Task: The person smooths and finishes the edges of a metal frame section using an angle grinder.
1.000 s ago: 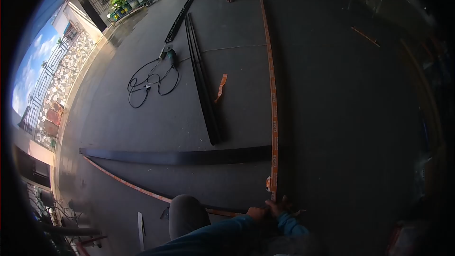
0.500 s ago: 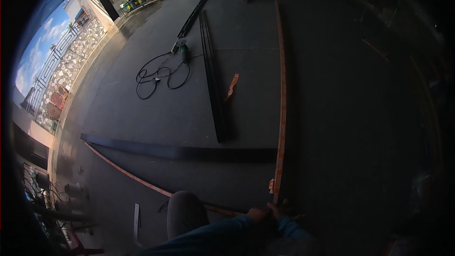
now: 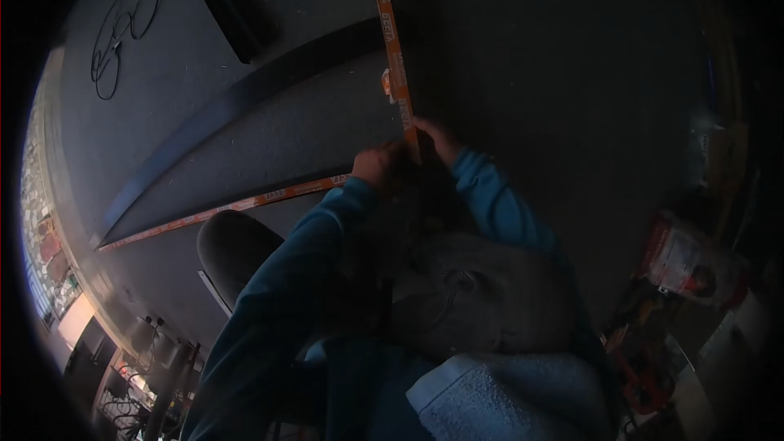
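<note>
Two long bars faced with orange printed tape come together at a corner in front of me. One upright-running bar leads away from me, and the other bar stretches off to the left. At that corner my left hand is closed, its fingers in deep shadow, so what they grip is hidden. My right hand holds the near end of the first bar from its right side, thumb against the edge. A torn piece of orange tape sticks out beside this bar.
A wide dark strip spans between the two bars. Dark lengths of profile and a black cable lie farther off. A pale metal strip is by my knee. At right are a printed package and a red tool.
My view has tilted down toward my lap and hands. Both hands remain at the corner of the bars; the left hand now sits slightly farther from the right.
</note>
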`<control>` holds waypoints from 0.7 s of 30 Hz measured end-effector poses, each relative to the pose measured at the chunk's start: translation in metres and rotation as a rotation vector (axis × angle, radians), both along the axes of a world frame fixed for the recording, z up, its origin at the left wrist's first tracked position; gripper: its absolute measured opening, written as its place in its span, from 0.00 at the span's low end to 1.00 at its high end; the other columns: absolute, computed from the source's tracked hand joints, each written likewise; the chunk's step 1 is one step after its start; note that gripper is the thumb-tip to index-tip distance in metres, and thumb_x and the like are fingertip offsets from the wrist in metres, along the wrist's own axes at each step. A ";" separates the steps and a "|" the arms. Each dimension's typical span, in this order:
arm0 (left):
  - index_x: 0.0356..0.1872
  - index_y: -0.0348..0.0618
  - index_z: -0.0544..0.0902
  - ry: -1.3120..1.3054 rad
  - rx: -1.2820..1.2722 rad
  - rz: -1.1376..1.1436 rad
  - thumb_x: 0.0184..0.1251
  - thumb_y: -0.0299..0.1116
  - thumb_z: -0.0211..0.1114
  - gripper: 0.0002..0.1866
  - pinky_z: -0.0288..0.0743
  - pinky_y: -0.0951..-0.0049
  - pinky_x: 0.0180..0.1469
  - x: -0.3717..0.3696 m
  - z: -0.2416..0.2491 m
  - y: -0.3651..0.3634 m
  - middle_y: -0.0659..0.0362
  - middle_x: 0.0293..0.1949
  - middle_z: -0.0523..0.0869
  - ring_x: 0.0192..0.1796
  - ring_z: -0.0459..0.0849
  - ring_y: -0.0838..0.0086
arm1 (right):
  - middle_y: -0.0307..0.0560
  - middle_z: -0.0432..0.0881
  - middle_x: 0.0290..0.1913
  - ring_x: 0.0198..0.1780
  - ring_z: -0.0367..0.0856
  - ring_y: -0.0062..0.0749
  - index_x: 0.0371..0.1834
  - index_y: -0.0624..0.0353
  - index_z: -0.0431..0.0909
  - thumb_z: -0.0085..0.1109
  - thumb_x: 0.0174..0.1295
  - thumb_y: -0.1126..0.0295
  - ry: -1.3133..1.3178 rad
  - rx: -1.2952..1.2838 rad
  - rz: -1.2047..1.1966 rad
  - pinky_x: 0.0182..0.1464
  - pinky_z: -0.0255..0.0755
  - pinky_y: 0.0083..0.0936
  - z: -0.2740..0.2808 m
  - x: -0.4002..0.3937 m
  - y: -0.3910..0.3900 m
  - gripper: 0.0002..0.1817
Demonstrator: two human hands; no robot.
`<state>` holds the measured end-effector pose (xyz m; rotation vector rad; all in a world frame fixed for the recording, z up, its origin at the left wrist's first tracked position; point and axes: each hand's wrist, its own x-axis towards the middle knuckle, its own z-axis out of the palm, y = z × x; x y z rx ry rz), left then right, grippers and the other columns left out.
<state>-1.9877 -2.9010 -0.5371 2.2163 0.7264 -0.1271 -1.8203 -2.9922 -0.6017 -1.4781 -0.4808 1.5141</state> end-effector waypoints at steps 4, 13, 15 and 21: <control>0.52 0.43 0.79 0.258 -0.558 0.037 0.53 0.50 0.73 0.29 0.79 0.60 0.53 0.003 0.020 0.042 0.50 0.50 0.84 0.49 0.85 0.55 | 0.55 0.78 0.55 0.59 0.74 0.43 0.58 0.62 0.77 0.60 0.59 0.56 0.082 -0.091 0.068 0.66 0.61 0.32 0.032 0.012 -0.021 0.28; 0.64 0.40 0.72 0.504 -0.318 -0.367 0.50 0.48 0.76 0.41 0.74 0.61 0.63 -0.001 0.004 0.047 0.45 0.59 0.79 0.62 0.78 0.54 | 0.50 0.73 0.59 0.63 0.70 0.41 0.56 0.58 0.80 0.62 0.54 0.55 0.010 -0.094 0.173 0.66 0.61 0.30 0.004 0.009 -0.024 0.28; 0.64 0.41 0.72 0.545 -0.264 -0.377 0.50 0.46 0.76 0.40 0.74 0.61 0.63 0.001 -0.005 0.046 0.45 0.58 0.80 0.61 0.79 0.54 | 0.50 0.73 0.59 0.62 0.71 0.42 0.54 0.56 0.80 0.63 0.54 0.53 -0.376 -0.068 0.317 0.66 0.61 0.31 -0.010 0.003 -0.027 0.27; 0.60 0.44 0.77 0.541 -0.268 -0.366 0.53 0.38 0.72 0.31 0.76 0.59 0.60 0.000 -0.015 0.044 0.48 0.52 0.84 0.56 0.82 0.56 | 0.48 0.78 0.53 0.58 0.74 0.37 0.53 0.56 0.79 0.60 0.59 0.50 -0.147 0.046 0.216 0.64 0.64 0.31 0.019 0.007 -0.016 0.25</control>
